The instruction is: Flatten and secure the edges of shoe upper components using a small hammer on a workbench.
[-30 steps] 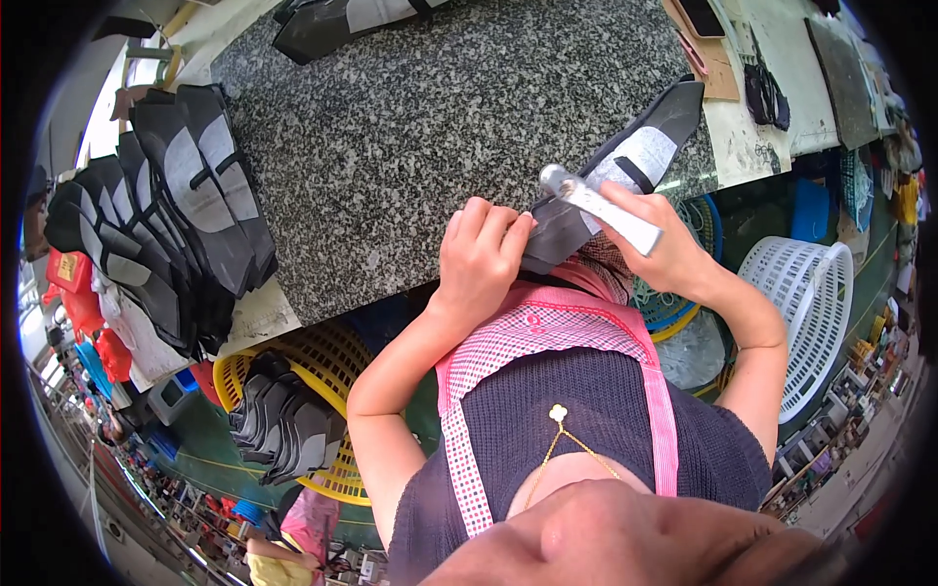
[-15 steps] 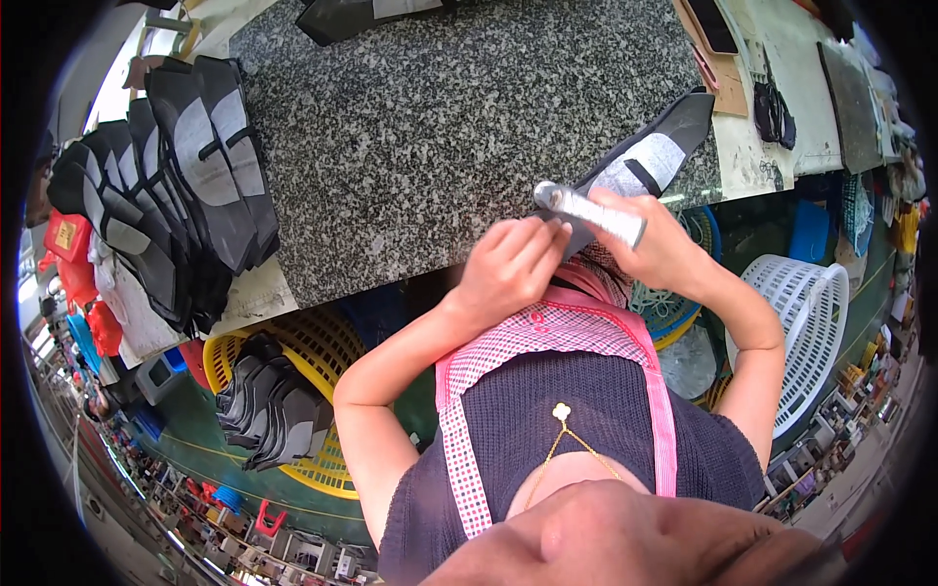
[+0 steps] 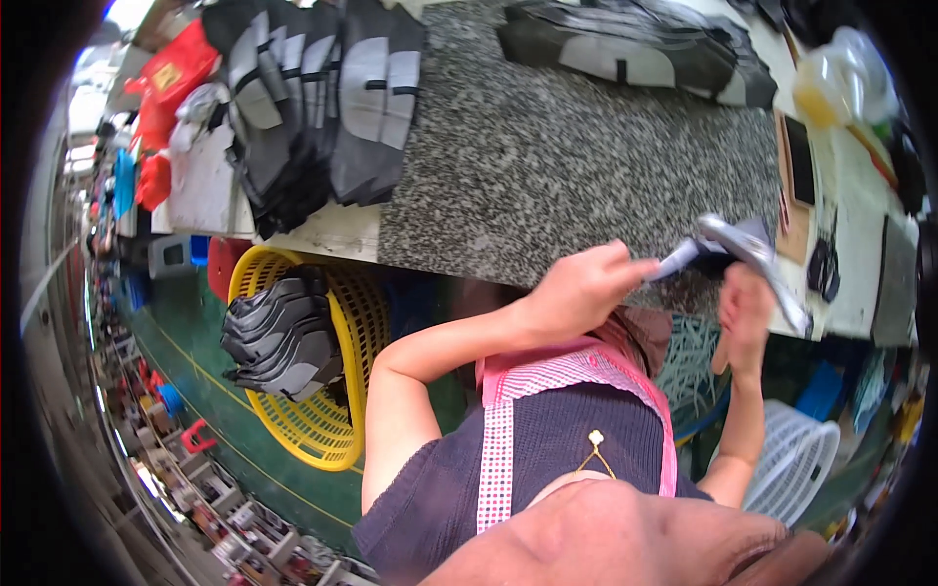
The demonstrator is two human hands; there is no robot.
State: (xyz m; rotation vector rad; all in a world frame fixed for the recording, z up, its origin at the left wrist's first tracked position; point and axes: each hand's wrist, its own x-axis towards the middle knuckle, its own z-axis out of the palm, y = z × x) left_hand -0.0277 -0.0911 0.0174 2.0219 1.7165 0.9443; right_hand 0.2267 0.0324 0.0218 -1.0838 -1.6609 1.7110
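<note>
My right hand [image 3: 747, 308] is closed around the handle of a hammer [image 3: 772, 275]. The silver head slants above my fist, and a bit of wooden handle shows below it. My left hand [image 3: 591, 285] pinches the near end of a black-and-grey flat cut piece [image 3: 679, 260], like a shoe upper. This piece is at the right front edge of the speckled stone slab [image 3: 528, 186]. Part of it is hidden behind the hammer and blurred, so whether the head touches it cannot be told.
Stacked similar pieces lie at the slab's left [image 3: 371, 88] and along its far side [image 3: 625, 54]. A phone [image 3: 798, 161] rests at the right. Below the table stand a yellow basket [image 3: 352, 410] holding more pieces and a white basket [image 3: 796, 459].
My view has turned, so the table appears shifted right. The hammer's head has swung from lying across the piece to slanting above my fist, and the piece now looks bent.
</note>
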